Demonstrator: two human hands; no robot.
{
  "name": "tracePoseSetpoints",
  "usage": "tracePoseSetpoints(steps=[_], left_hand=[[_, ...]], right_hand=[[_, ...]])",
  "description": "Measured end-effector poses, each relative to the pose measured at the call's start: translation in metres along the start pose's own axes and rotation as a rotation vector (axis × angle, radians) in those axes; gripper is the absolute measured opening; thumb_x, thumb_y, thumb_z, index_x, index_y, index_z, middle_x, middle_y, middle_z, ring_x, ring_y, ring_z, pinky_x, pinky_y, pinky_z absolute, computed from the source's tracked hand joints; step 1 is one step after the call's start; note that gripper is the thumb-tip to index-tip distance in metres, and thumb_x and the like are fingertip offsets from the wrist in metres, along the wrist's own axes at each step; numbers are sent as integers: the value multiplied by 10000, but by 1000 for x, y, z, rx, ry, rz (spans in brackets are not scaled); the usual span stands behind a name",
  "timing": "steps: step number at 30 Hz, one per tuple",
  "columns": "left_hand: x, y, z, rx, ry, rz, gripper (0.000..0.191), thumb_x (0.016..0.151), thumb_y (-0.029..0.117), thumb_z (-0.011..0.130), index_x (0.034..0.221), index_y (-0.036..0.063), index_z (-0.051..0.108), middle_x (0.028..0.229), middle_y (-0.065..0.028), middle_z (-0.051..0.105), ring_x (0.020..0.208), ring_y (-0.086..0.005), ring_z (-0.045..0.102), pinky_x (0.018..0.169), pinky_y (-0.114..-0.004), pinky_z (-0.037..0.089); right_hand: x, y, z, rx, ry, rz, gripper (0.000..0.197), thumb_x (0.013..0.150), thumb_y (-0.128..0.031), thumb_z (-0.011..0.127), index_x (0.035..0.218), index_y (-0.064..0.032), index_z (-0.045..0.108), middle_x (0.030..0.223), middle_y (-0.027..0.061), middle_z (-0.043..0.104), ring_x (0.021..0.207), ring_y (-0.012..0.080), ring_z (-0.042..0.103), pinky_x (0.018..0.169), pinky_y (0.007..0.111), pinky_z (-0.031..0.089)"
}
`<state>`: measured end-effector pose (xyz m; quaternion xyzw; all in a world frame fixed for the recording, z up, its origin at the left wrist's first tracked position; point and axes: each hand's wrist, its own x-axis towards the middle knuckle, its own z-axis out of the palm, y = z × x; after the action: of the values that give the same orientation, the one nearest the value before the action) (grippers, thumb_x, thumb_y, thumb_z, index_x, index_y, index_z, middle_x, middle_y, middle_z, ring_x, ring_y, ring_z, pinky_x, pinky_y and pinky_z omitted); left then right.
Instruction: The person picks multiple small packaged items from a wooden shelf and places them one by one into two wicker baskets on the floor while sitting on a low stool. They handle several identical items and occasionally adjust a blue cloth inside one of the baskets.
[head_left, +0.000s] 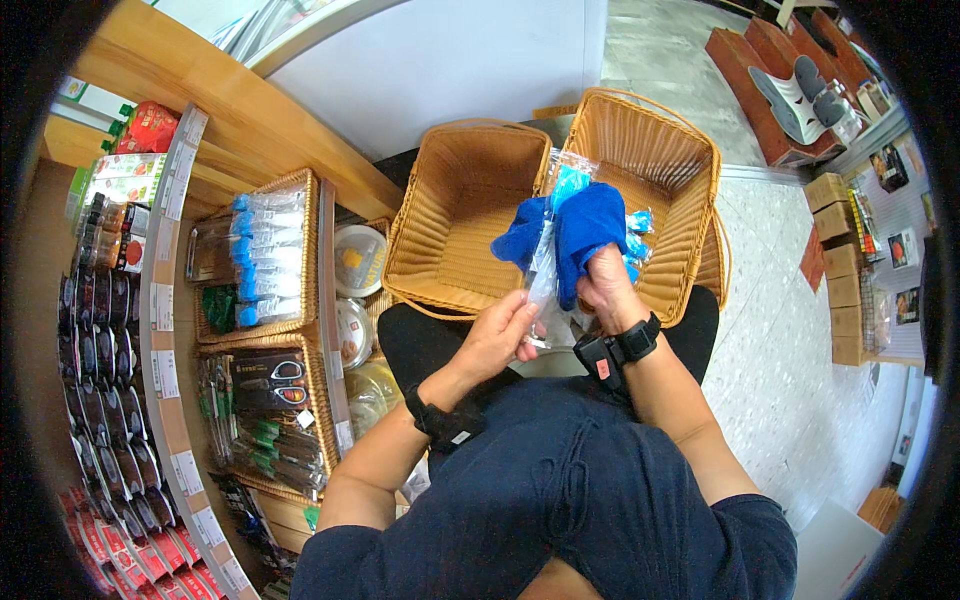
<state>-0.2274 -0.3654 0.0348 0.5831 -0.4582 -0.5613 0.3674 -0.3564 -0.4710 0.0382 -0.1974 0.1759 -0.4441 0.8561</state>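
Note:
My left hand (499, 330) pinches the lower end of a clear plastic-wrapped package (574, 181) with a light-blue part at its top. In my right hand (609, 289) a dark-blue cloth (596, 217) is bunched against the package, part of it hanging on the package's left side. Both hands are above the near rims of two wicker baskets. The left wicker basket (420, 217) shows a bare bottom. Several small blue-and-clear wrapped items (639, 246) lie in the right wicker basket (690, 169), partly hidden by the cloth and my right hand.
On the left shelf, a wicker tray (309, 247) holds several blue-topped wrapped packages (274, 259). Another wicker tray (322, 420) holds packaged scissors (287, 382). Round lidded tubs (356, 259) stand beside them. Cardboard boxes (836, 262) are at the right, past the tiled floor (780, 300).

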Motion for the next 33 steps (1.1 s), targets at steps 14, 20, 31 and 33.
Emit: tracePoseSetpoints(steps=[14,20,31,33], left_hand=[[13,12,-6,134,33,21,172,840,137,427,756,0,488,565,-31,495,521,-104,500,475,-219,381],[28,45,-22,234,320,266,166,801,138,533,908,11,537,769,-6,540,708,-60,487,628,-202,401],[56,46,-41,-659,190,234,212,838,146,480,1012,26,492,917,-111,577,789,-216,588,724,-339,488],[53,48,-46,-640,227,247,215,841,158,480,1015,30,485,881,-97,577,735,-176,587,656,-312,499]], right_hand=[[-20,23,-23,-334,-46,187,247,808,-277,532,957,-81,515,911,28,547,813,113,520,722,269,441],[-21,18,-28,-683,-65,26,245,791,-228,550,962,-56,511,937,27,534,871,108,486,763,272,415],[-28,26,-35,-953,-399,195,248,773,-209,559,944,-37,506,931,53,513,867,115,461,771,269,402],[-36,21,-35,-965,-347,109,234,772,-212,560,917,-34,515,897,52,514,849,116,464,757,274,405]])
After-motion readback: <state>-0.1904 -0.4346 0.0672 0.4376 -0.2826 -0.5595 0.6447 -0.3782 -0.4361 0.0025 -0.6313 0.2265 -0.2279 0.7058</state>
